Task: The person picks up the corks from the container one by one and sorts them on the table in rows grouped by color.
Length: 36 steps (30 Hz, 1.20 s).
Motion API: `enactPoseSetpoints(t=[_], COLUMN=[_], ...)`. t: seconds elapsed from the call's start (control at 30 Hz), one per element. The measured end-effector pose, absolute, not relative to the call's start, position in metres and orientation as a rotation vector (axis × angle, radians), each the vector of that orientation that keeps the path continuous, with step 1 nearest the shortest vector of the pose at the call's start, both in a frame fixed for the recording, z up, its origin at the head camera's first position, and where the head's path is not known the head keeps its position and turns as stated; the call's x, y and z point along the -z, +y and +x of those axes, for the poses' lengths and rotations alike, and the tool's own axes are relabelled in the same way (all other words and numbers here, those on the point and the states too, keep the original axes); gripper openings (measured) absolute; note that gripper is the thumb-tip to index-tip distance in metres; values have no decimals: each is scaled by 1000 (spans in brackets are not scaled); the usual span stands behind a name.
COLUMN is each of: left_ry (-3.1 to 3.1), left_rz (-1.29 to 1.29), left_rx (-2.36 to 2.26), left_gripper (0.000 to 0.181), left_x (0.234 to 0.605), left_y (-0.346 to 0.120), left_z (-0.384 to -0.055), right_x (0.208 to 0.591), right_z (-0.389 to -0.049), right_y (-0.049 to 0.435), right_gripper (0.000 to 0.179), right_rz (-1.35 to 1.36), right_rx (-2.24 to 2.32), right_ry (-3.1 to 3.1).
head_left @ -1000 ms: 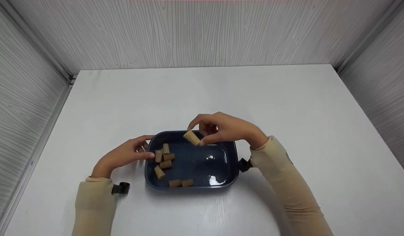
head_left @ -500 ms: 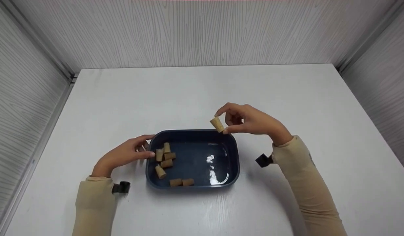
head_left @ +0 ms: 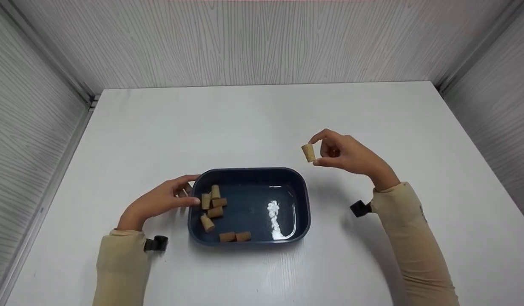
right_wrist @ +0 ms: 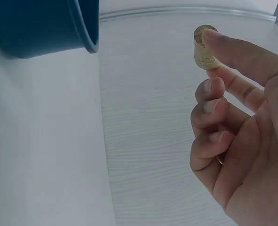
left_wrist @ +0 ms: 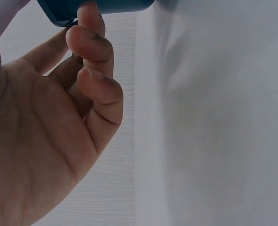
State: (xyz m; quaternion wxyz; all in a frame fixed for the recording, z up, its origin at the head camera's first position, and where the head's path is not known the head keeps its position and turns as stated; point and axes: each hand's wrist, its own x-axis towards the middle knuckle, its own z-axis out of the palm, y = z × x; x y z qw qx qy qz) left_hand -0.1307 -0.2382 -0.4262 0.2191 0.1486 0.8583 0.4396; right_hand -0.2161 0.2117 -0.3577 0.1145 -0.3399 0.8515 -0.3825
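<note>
Between thumb and index finger my right hand [head_left: 351,154] pinches a tapered cork stopper [head_left: 308,153], held up beyond the right back corner of a dark blue tray [head_left: 249,170]. In the right wrist view the cork [right_wrist: 205,52] is gripped by its two ends, the other fingers curled below it. My left hand [head_left: 164,198] holds the tray's left side, thumb over the rim and fingers outside. Several corks [head_left: 215,211] lie in the tray's left part, and two corks [head_left: 235,236] lie end to end along its front wall.
The tray stands on a white table [head_left: 262,127] enclosed by pale wood-grain panels [head_left: 262,42] at the back and both sides. A small black camera mount [head_left: 156,243] sticks out from the left wrist, another mount [head_left: 360,208] from the right.
My right hand has carried the pinched cork from over the tray to the right and back, past the tray's rim. The left hand and the other corks stay put.
</note>
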Motion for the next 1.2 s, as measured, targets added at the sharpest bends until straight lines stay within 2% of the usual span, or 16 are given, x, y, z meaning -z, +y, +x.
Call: enactPoseSetpoints(t=[0.63, 1.2], left_ry=[2389, 2393], left_rz=[407, 390], left_rx=[-1181, -1161], left_gripper=[66, 69], left_x=[424, 425], left_y=[-240, -238], left_z=[-130, -129], right_x=[406, 416], right_z=[-231, -229], right_y=[251, 253], right_gripper=[39, 39], right_rz=[-613, -512], right_rx=[875, 812], right_ry=[2602, 2577])
